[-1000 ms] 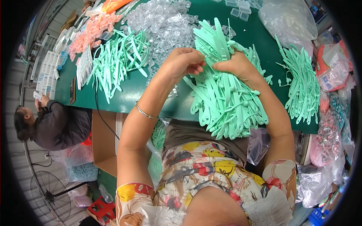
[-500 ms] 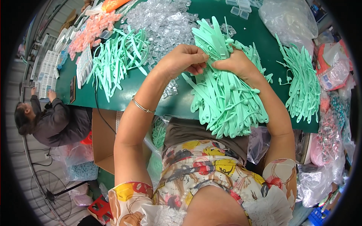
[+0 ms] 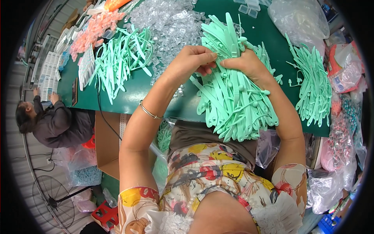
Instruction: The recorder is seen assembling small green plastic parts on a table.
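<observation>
A thick bundle of mint-green plastic straps [image 3: 237, 105], with ribbed teeth, small knobs and holed ends, lies over the table's near edge. My right hand [image 3: 249, 64] is wrapped round its upper part, thumb across the front. My left hand [image 3: 196, 60] is at the bundle's left side, thumb and forefinger pinched together; what is between them is too small to make out. Above my hands the strap tips fan out. More green straps [image 3: 263, 58] lie partly hidden behind my right hand.
Loose green straps [image 3: 117, 62] lie left, another strap pile [image 3: 313, 89] right. Clear plastic pieces [image 3: 167, 27] and coral pieces [image 3: 93, 33] cover the far side of the green table [image 3: 132, 87]. A clear bag [image 3: 298, 21] sits far right. A co-worker [image 3: 58, 121] works at left.
The strap tips at the top of the bundle have tilted slightly to the right. My left wrist has shifted a little rightward; both hands keep nearly the same hold.
</observation>
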The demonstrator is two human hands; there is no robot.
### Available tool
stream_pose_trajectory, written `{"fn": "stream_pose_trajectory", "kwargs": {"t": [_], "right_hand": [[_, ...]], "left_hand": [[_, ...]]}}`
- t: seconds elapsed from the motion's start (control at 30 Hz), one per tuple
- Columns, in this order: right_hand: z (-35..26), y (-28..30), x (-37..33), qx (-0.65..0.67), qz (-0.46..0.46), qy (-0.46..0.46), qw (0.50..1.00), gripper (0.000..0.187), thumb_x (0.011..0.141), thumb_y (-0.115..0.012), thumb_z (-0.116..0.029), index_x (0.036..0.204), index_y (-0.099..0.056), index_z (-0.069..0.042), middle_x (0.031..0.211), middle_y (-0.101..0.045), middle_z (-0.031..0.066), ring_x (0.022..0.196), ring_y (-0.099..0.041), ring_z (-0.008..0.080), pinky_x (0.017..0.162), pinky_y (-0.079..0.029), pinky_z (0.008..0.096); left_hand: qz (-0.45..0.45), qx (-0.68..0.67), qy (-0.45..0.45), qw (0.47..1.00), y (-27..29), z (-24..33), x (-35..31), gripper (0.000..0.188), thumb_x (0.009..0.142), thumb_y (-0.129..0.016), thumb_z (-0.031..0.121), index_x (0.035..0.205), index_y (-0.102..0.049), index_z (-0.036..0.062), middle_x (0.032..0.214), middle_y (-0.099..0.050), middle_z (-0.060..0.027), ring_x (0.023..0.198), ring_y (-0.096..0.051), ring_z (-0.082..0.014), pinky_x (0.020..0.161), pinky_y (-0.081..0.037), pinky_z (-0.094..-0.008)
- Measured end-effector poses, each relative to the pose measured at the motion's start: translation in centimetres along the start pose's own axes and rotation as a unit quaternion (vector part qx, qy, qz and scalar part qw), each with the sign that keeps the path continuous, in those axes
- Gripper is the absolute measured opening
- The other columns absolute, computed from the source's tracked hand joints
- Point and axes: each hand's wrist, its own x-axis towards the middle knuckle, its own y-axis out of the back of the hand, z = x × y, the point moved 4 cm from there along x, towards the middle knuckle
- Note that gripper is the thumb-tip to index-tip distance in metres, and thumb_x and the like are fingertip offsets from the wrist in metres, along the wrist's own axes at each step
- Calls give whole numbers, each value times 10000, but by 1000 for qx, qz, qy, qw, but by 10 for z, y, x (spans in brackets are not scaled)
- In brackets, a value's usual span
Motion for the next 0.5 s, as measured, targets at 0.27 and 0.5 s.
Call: {"fn": "stream_pose_trajectory", "kwargs": {"t": [0.27, 0.5], "right_hand": [[0, -1, -2, 27, 30, 30, 999, 410, 652, -677, -51, 1048, -590, 12, 904, -634, 69, 764, -607, 133, 695, -491, 271], [5, 2, 1, -35, 4, 14, 999, 451, 684, -669, -64, 1118, -561, -4, 1011, -612, 72, 903, -581, 149, 798, -460, 294]], "left_hand": [[23, -21, -8, 1000, -3, -4, -5, 215, 834, -641, 212, 842, -637, -3, 769, -610, -46, 596, -555, -101, 557, -456, -225], [24, 110, -25, 993, -2, 5, -5, 252, 833, -630, 236, 799, -644, -13, 704, -602, -32, 579, -538, -94, 545, -443, -236]]}}
